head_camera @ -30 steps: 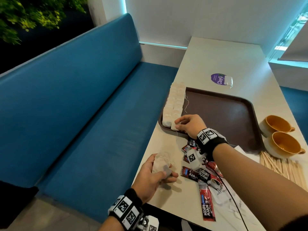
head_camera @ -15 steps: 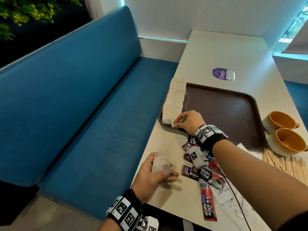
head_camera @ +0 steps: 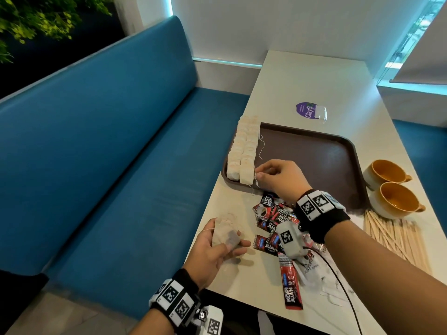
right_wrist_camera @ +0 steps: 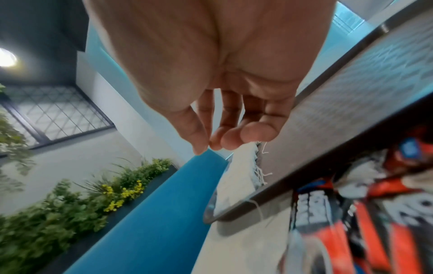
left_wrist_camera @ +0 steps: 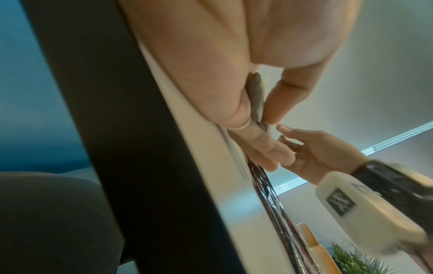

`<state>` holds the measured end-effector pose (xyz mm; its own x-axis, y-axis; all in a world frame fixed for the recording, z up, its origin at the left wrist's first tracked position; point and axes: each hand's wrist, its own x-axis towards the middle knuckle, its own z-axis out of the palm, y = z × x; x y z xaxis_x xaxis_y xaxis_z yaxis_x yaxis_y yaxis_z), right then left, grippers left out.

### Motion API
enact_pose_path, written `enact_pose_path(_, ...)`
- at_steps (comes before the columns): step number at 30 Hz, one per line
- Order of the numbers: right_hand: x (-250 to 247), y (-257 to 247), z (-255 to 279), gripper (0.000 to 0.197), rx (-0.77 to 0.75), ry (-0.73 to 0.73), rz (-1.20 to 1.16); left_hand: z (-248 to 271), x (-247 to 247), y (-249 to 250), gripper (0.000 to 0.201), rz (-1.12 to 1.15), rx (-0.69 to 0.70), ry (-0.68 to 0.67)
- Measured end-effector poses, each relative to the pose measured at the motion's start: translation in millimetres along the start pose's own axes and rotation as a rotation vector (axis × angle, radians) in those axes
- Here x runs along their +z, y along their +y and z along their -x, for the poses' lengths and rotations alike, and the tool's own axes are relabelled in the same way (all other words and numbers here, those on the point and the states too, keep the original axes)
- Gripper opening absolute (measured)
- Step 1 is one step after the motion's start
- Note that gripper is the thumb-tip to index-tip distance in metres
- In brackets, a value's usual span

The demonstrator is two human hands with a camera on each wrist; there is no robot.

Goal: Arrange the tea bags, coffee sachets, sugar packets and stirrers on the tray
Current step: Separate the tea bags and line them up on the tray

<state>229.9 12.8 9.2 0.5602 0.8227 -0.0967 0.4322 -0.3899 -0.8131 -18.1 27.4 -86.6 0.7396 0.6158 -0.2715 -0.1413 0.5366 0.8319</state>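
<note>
Right hand [head_camera: 278, 180] hides part of the tray [head_camera: 314, 151] near edge. Coffee sachets [right_wrist_camera: 365, 213] blurred in right wrist view; print unreadable.

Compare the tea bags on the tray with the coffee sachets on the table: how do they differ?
The tea bags are pale and stand in two neat rows on the tray. The coffee sachets are red and black, printed, and lie in a loose heap on the table, off the tray. Both are small packets.
</note>
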Motion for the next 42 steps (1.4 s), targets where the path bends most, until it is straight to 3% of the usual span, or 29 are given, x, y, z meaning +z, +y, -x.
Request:
enact_pose_path(6, 20, 18, 79, 0.006, 0.037, -0.141, -0.135, 4, 5, 4, 0.044, -0.056, -0.022, 0.004)
enact_pose_path(11, 39, 33, 112, 0.016, 0.074, -0.125, -0.281, 4, 6, 4, 0.031, -0.058, -0.030, 0.016)
enact_pose_path(14, 49, 34, 125, 0.023, 0.048, -0.093, -0.369, 7, 11, 8, 0.033, -0.005, -0.055, 0.010)
enact_pose_path(19, 52, 27, 133, 0.027, -0.016, -0.088, -0.394, 9, 14, 10, 0.049, 0.010, -0.083, 0.009)
enact_pose_path(26, 45, 32, 130, 0.019, 0.056, -0.047, -0.366, 10, 16, 10, 0.041, -0.010, -0.035, 0.039)
enact_pose_path(31, 44, 31, 133, 0.018, 0.137, -0.058, -0.479, 9, 14, 8, 0.041, -0.015, -0.017, 0.041)
enact_pose_path(35, 48, 30, 138, 0.021, 0.109, -0.086, -0.450, 7, 13, 6, 0.046, -0.019, -0.016, 0.031)
enact_pose_path(42, 47, 28, 147, 0.017, 0.019, -0.191, -0.393, 8, 14, 6, 0.036, -0.054, 0.014, 0.059)
